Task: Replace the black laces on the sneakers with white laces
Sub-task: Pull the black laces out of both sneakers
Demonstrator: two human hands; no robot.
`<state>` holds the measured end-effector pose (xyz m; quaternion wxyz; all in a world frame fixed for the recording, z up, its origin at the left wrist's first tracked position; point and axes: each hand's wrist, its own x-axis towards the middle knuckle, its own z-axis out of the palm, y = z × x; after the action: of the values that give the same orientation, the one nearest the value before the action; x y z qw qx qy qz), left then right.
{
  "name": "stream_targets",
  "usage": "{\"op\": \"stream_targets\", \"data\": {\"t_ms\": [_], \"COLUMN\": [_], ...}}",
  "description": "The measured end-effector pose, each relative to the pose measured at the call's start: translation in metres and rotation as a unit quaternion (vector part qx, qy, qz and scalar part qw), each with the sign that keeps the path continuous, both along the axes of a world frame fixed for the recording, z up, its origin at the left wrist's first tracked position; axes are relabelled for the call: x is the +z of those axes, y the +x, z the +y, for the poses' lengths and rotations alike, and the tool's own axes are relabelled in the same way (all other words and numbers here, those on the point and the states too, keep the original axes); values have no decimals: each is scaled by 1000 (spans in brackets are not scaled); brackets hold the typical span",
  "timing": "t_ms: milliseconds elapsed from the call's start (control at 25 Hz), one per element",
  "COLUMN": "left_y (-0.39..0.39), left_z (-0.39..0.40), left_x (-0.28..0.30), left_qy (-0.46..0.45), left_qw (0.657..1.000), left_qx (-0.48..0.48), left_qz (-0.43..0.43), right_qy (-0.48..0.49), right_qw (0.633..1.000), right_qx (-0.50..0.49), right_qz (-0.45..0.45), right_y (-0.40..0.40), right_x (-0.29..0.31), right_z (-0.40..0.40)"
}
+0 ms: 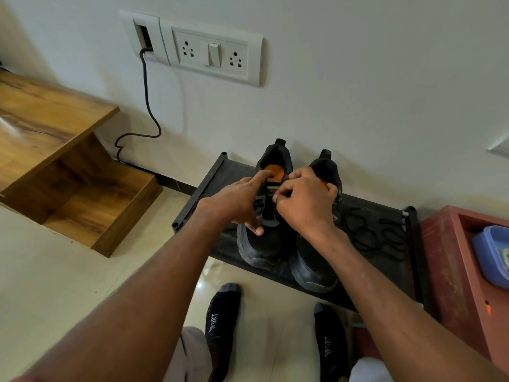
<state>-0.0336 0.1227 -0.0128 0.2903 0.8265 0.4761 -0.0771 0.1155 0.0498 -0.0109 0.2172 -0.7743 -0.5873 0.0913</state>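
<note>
Two black sneakers stand side by side on a low black rack (209, 175), toes toward me. Over the left sneaker (261, 246), which has an orange insole, both hands work at the tongue. My left hand (237, 199) rests on the shoe's left side with the index finger stretched toward the opening. My right hand (305, 199) is pinched on a white lace (271, 190) near the top eyelets. The right sneaker (314, 266) sits partly under my right wrist. Loose black laces (374, 230) lie coiled on the rack to the right.
A wooden stepped shelf (68, 161) stands at the left. A red-brown cabinet (451, 266) with a blue container (493, 255) is at the right. A socket panel (212, 51) with a black cable (148, 106) is on the wall. My socked feet (223, 321) are on the tiled floor.
</note>
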Motion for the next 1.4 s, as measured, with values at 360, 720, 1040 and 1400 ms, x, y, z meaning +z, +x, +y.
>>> {"op": "stream_targets", "data": {"t_ms": [360,720,1040,1400], "left_y": [-2,-2,-4,-4], "left_z": [1,0,-1,-2], "left_x": [-1,0,1,3], "left_qy": [-3,-10,-13,-22], "left_qw": [1000,1000,1000,1000], "left_qx": [6,7,12,18], "left_qz": [12,3,3,-2], "right_qy": [11,25,118,308], "right_qw": [994,992,988,898], "right_qx": [77,77,5,-97], "right_qz": [-78,-102,-104,299], "right_y": [-9,-10,-6,-2], "right_x": [-20,-28,-19,6], "right_z": [-4,-3,0,9]}}
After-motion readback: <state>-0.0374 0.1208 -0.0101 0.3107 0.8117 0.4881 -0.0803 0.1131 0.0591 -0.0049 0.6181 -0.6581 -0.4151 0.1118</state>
